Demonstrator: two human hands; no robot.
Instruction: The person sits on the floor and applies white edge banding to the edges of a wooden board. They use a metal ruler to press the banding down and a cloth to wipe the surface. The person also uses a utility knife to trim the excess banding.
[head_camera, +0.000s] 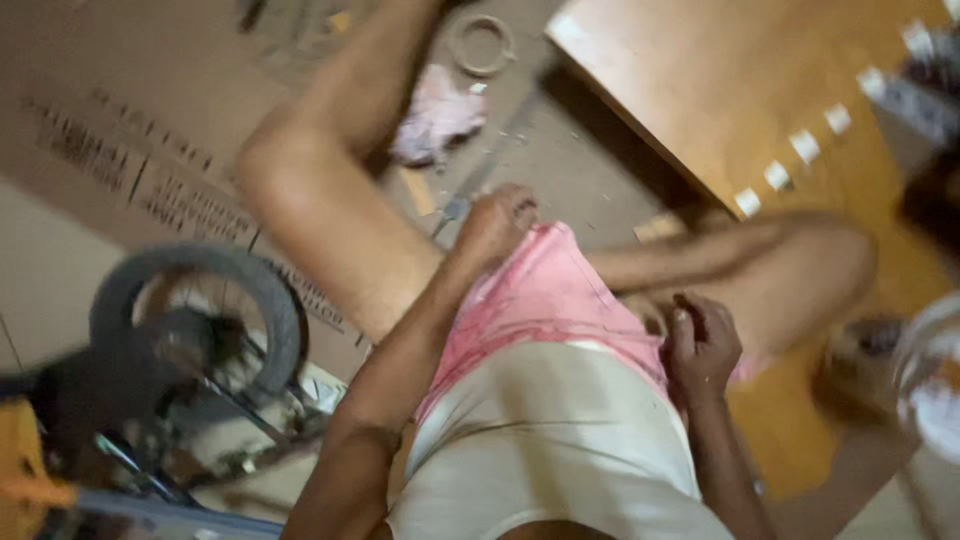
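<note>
Person seated. Left hand (497, 222) clenched at pink shorts (545, 295) hem; right hand (703, 345) curled beside them, grip contents unclear. Small wheel (195, 320) lies well left of shorts.

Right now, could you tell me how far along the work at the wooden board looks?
Done: the wooden board already bears a row of small white tabs along one edge. In hand: little that is clear; the left hand is closed at the pink shorts, the right hand curled at the lap, contents blurred. Left: cannot be judged; a wire coil and crumpled rag lie untouched on the floor.
</note>
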